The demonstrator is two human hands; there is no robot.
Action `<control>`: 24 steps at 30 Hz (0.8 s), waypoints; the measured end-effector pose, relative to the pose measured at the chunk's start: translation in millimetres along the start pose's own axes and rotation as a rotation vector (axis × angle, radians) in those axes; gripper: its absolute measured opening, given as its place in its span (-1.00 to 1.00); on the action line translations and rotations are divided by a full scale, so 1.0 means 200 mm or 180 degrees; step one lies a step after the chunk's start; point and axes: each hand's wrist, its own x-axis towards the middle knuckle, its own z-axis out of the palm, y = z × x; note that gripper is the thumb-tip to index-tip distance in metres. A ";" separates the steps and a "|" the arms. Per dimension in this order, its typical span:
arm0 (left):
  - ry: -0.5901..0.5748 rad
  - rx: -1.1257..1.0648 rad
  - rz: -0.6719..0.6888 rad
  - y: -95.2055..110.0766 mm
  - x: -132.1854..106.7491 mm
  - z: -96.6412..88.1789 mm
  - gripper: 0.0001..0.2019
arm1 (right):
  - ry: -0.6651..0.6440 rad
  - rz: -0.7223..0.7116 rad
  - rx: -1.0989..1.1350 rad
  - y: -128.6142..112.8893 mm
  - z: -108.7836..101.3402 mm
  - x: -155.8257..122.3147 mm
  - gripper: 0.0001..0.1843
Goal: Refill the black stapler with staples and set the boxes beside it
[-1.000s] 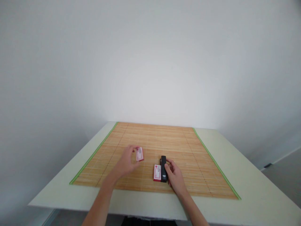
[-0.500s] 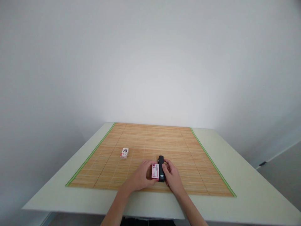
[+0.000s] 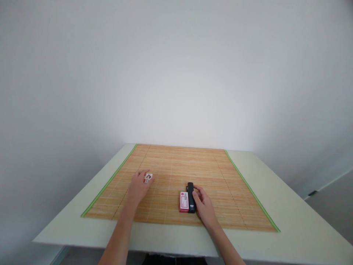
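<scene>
Your left hand [image 3: 138, 188] lies over the small white and red box [image 3: 148, 178] on the left part of the bamboo mat [image 3: 176, 162], fingertips on it; I cannot tell whether they have closed round it or only rest on top. Your right hand [image 3: 203, 206] is curled against the black stapler [image 3: 191, 197], thumb on its side, holding it flat on the mat without lifting. A larger red and white box [image 3: 184, 202] lies touching the stapler's left side. Judging by that, both boxes look shut and the stapler closed, so any loading appears not yet begun. The mat covers a pale table [image 3: 298, 228]
</scene>
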 end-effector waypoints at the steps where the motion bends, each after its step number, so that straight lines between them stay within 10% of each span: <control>1: -0.0062 0.0093 -0.0058 -0.04 0.03 -0.01 -0.51 | -0.0022 -0.0007 0.0002 0.00 0.00 0.00 -0.33; 5: -0.0476 -0.0126 -0.0139 -0.06 0.03 0.04 -0.56 | -0.0081 -0.0066 -0.0057 0.01 0.00 0.01 -0.35; 16: -0.0781 -0.0779 0.0195 0.38 -0.09 0.45 -0.64 | -0.0210 -0.0153 -0.0176 0.02 -0.01 0.01 -0.40; 24: -0.0617 -0.1259 0.0076 0.47 -0.23 0.51 -0.59 | 0.0062 -0.0100 -0.0238 0.00 -0.04 -0.05 -0.36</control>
